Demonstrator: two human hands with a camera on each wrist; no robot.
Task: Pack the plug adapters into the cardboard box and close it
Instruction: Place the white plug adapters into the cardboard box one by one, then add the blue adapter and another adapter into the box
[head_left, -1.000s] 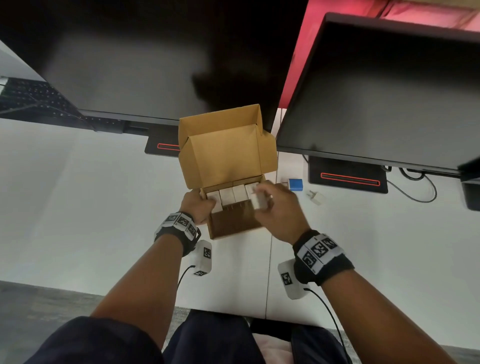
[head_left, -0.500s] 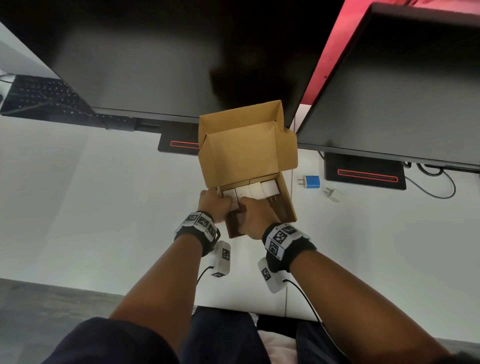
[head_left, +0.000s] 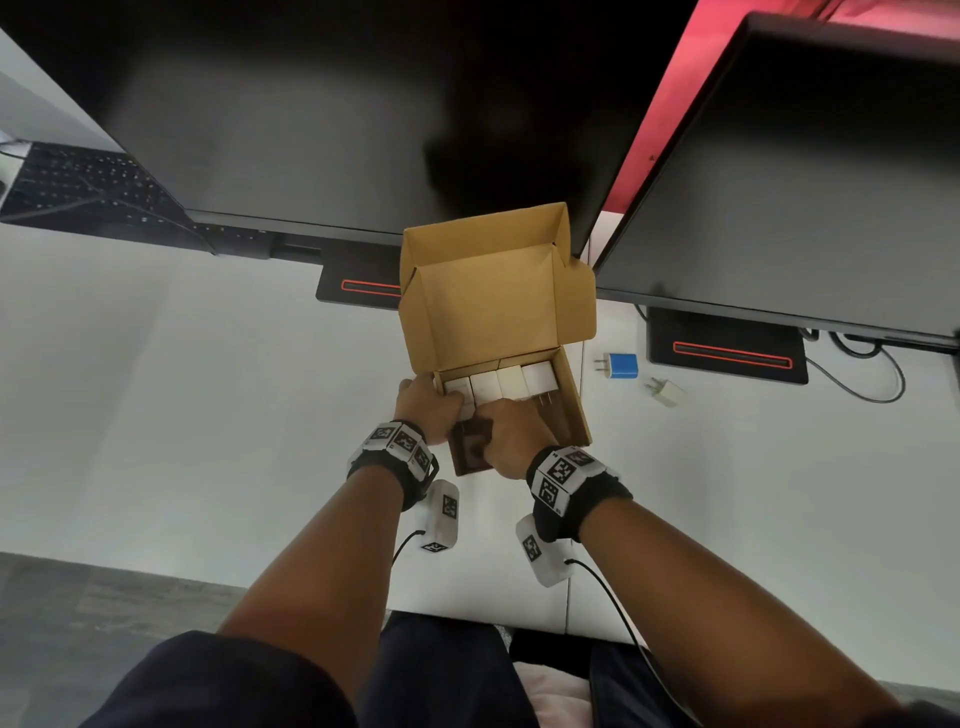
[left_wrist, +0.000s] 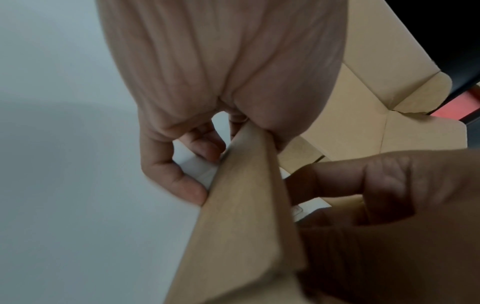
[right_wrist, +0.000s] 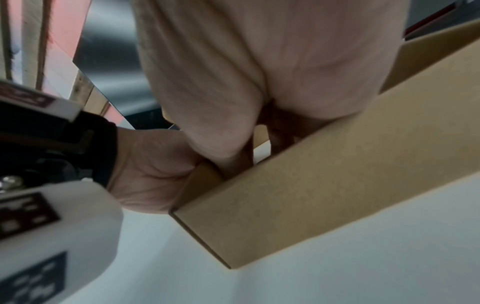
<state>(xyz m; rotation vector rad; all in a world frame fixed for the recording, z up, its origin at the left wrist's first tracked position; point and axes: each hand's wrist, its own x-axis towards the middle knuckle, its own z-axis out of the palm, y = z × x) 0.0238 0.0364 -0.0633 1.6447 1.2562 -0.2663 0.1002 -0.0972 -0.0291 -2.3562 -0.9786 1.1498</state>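
The cardboard box (head_left: 571, 395) stands open on the white table, its lid (head_left: 493, 312) upright at the back. Several white plug adapters (head_left: 511, 382) sit in a row along its far wall. My left hand (head_left: 428, 405) grips the box's left wall (left_wrist: 241, 226), fingers (left_wrist: 192, 191) outside and thumb inside. My right hand (head_left: 511, 436) is inside the box at its left, fingers curled on a white plug adapter (head_left: 467, 411) just in front of the row. A blue adapter (head_left: 622, 365) and a white adapter (head_left: 666, 392) lie on the table right of the box.
Two dark monitors (head_left: 311, 130) (head_left: 805, 208) overhang the table behind the box, their bases (head_left: 358, 286) (head_left: 727, 358) on either side of it. A keyboard (head_left: 78, 187) lies far left. A cable (head_left: 872, 384) loops at the right.
My right hand carried a white adapter from the box's right side down into its left part. The left hand kept its grip on the left wall.
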